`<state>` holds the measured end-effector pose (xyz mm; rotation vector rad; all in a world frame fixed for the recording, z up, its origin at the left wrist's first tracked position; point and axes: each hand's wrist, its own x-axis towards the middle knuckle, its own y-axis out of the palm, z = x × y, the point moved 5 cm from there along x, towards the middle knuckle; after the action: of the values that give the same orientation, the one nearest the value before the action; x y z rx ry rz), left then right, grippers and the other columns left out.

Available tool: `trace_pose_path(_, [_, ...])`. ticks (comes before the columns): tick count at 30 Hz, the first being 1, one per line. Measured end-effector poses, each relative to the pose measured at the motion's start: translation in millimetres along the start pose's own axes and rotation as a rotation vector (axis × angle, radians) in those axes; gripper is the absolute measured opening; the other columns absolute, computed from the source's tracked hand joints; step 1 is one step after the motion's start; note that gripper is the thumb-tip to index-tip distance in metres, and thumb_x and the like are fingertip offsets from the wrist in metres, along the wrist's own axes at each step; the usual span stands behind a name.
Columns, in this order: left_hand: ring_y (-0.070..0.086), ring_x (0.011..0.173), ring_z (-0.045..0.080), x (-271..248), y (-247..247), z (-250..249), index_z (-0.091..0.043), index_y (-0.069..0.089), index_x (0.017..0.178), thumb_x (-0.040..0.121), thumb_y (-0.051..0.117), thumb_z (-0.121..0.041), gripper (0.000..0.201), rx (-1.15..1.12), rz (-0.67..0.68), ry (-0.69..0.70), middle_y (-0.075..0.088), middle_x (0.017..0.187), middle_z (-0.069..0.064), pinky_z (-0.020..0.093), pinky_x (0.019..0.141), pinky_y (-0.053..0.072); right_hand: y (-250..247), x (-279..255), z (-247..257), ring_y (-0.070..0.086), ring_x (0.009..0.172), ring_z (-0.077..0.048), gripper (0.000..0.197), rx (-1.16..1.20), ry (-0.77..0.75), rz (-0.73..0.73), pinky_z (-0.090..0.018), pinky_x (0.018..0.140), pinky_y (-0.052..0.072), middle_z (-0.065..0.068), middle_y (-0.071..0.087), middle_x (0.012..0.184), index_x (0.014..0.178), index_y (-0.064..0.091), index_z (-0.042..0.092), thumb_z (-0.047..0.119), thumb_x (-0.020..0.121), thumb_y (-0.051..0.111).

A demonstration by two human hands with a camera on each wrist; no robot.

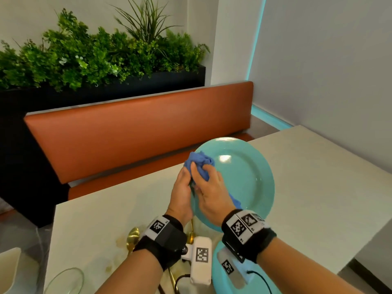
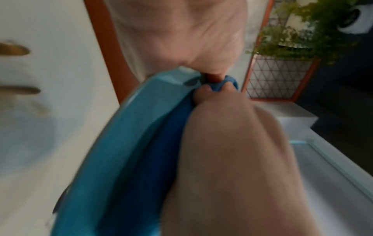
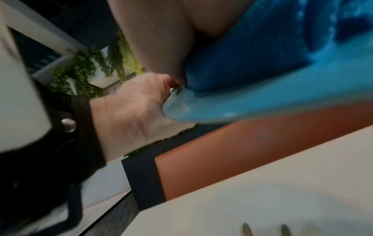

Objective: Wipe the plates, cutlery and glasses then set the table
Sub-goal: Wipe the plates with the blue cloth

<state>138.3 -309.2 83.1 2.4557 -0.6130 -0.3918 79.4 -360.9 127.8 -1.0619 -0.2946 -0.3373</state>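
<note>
My left hand (image 1: 180, 192) pinches the teal plate (image 1: 244, 177), tilted above the counter (image 1: 307, 187); my right hand (image 1: 209, 193) clutches the blue cloth (image 1: 198, 161) at its nine-o'clock rim. Cutlery, glasses, and table setting remain, I judge.

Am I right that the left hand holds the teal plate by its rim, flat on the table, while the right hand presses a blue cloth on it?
Not quite: the teal plate is not flat on the table. The head view shows it lifted and tilted. The rest stands: the left hand holds its rim, and the right hand presses the blue cloth on it.
</note>
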Motion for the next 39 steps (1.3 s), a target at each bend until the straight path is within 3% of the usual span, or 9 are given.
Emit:
trace_pose_path(5, [0.065,0.09,0.029,-2,-12,3,-0.009,0.061,0.11,0.096,0.028,-0.051,0.056,-0.099,-0.022,-0.139,0.066,0.102,0.02,0.039,0.082,0.053,14,-45,-18,0.045,0.104,-0.037,0.06,0.018,-0.083,0.28,-0.041,0.095,0.04,-0.007,0.034,0.134,0.141,0.037,0.025,0.009,0.082,0.04])
trace_pose_path(7, [0.064,0.102,0.036,-2,-14,-3,-0.009,0.057,0.121,0.098,0.027,-0.049,0.056,-0.148,-0.005,-0.14,0.065,0.114,0.021,0.045,0.088,0.051,9,-63,-34,0.054,0.092,-0.034,0.06,-0.04,-0.205,0.327,-0.038,0.088,0.046,0.002,0.035,0.123,0.13,0.042,0.033,0.003,0.078,0.044])
trace_pose_path(10, [0.052,0.119,0.041,-4,-18,-9,-0.012,0.049,0.132,0.099,0.026,-0.044,0.052,-0.142,0.017,-0.121,0.056,0.131,0.022,0.054,0.1,0.041,-19,-62,-69,0.06,0.08,-0.029,0.054,-0.187,-0.28,0.251,-0.034,0.08,0.054,0.001,0.047,0.111,0.122,0.051,0.034,0.007,0.078,0.04])
trace_pose_path(14, [0.061,0.104,0.031,-11,-13,-8,-0.016,0.054,0.126,0.101,0.025,-0.041,0.045,-0.038,0.058,-0.112,0.063,0.121,0.015,0.045,0.092,0.049,-69,-16,-114,0.054,0.085,-0.042,0.06,-0.256,0.075,0.012,-0.048,0.078,0.052,-0.023,0.055,0.11,0.131,0.044,0.029,0.005,0.076,0.045])
trace_pose_path(20, [0.066,0.101,0.022,-13,10,9,-0.013,0.057,0.122,0.101,0.028,-0.033,0.04,-0.049,0.079,-0.143,0.065,0.12,0.01,0.038,0.091,0.052,-25,9,-68,0.048,0.101,-0.051,0.06,-0.12,0.105,-0.074,-0.053,0.091,0.043,-0.035,0.041,0.127,0.141,0.038,0.007,0.012,0.081,0.042])
trace_pose_path(26, [0.066,0.083,0.029,-6,-4,9,-0.005,0.069,0.094,0.096,0.033,-0.051,0.059,-0.083,-0.018,-0.225,0.069,0.091,0.02,0.038,0.076,0.057,22,-55,-27,0.054,0.088,-0.037,0.072,-0.039,-0.162,0.104,-0.046,0.075,0.051,-0.016,0.047,0.12,0.133,0.036,0.03,0.0,0.071,0.054])
trace_pose_path(31, [0.062,0.105,0.031,-20,-11,11,-0.014,0.054,0.127,0.1,0.03,-0.043,0.047,-0.069,-0.026,-0.187,0.064,0.12,0.015,0.043,0.088,0.05,-3,-92,-72,0.059,0.07,-0.021,0.064,-0.296,-0.424,0.235,-0.028,0.066,0.054,0.005,0.042,0.11,0.12,0.047,0.039,0.005,0.067,0.034])
trace_pose_path(36, [0.065,0.097,0.024,-30,-8,12,-0.016,0.054,0.126,0.102,0.029,-0.036,0.04,0.022,0.047,-0.16,0.065,0.118,0.011,0.038,0.084,0.052,-56,-70,-137,0.057,0.072,-0.036,0.054,-0.314,-0.162,0.033,-0.042,0.072,0.055,-0.004,0.048,0.105,0.118,0.049,0.037,0.004,0.075,0.052])
trace_pose_path(39, [0.069,0.091,0.02,-35,-1,26,-0.015,0.059,0.116,0.102,0.029,-0.033,0.037,0.057,0.066,-0.176,0.068,0.11,0.008,0.036,0.083,0.053,-59,-46,-128,0.057,0.074,-0.042,0.068,-0.225,-0.052,-0.071,-0.047,0.072,0.054,-0.02,0.053,0.103,0.121,0.046,0.028,-0.009,0.065,0.055])
